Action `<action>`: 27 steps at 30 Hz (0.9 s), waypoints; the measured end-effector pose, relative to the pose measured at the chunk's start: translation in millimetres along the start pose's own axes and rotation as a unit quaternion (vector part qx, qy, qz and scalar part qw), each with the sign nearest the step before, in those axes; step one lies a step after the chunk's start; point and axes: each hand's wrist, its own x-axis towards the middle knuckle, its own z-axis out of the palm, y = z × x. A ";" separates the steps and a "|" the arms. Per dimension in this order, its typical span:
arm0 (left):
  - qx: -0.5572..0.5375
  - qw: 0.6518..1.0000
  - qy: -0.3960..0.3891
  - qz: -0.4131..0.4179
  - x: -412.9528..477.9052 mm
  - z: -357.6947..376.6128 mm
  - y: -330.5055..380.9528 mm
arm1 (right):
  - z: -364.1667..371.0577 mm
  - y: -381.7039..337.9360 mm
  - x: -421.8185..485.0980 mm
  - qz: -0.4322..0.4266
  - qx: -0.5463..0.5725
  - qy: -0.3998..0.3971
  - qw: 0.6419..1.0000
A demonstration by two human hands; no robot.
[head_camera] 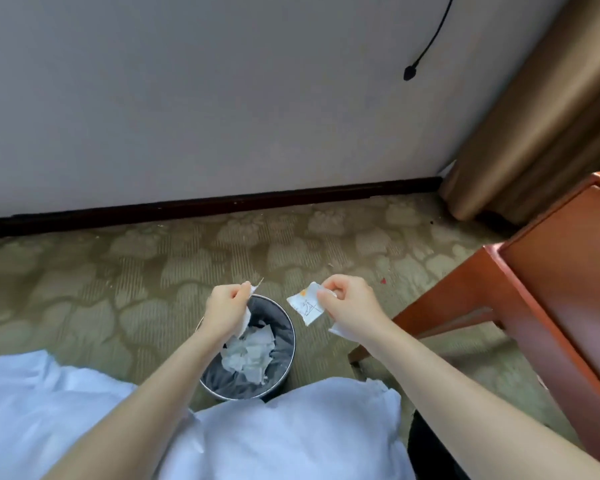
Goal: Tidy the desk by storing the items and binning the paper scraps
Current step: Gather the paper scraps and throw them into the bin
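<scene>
Binning step: left hand (226,308) and right hand (349,301) are each pinching a paper scrap (307,306) by the bin (280,325), likely needing release inside.

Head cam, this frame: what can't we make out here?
Desk: head view, top cut off by the right edge; anything left on it is unseen.
Writing on the inked scrap in the right hand: too small and blurred to read.
Bin: bottom covered by paper; left rim behind the forearm.
In the left hand, the white scrap: mostly hidden by its fingers.
</scene>
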 end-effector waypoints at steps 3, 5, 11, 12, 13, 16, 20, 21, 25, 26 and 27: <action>-0.013 0.997 0.024 -0.068 22.7 8.6 -43.9 | 34.0 16.9 24.6 0.036 -0.007 -0.021 0.999; -0.013 0.995 0.038 -0.094 36.3 14.7 -65.4 | 57.1 27.7 39.8 0.057 -0.012 -0.037 0.998; -0.014 0.984 0.043 -0.172 55.6 43.2 -111.5 | 122.3 60.0 76.5 0.122 -0.018 -0.079 0.989; -0.014 0.981 0.050 -0.186 56.9 48.7 -115.5 | 132.1 65.2 81.6 0.128 -0.024 -0.085 0.988; -0.016 0.979 0.056 -0.194 58.6 53.3 -117.8 | 140.9 69.8 86.4 0.133 -0.029 -0.090 0.987; -0.003 0.977 0.060 -0.207 63.5 61.3 -124.2 | 164.9 82.7 99.2 0.148 -0.042 -0.102 0.983; 0.021 0.969 0.049 -0.242 64.3 65.4 -149.9 | 184.4 90.0 111.3 0.159 -0.039 -0.106 0.981; 0.022 0.967 0.045 -0.249 64.4 66.1 -156.0 | 186.5 91.1 113.5 0.162 -0.033 -0.106 0.980; 0.011 0.962 0.025 -0.272 65.1 67.9 -164.9 | 186.7 92.2 116.4 0.182 -0.011 -0.120 0.976; 0.018 0.963 0.013 -0.267 65.1 69.2 -163.3 | 185.8 93.3 115.8 0.188 -0.002 -0.119 0.975; 0.030 0.964 0.000 -0.264 63.9 69.6 -160.1 | 184.1 93.7 113.8 0.191 0.007 -0.113 0.975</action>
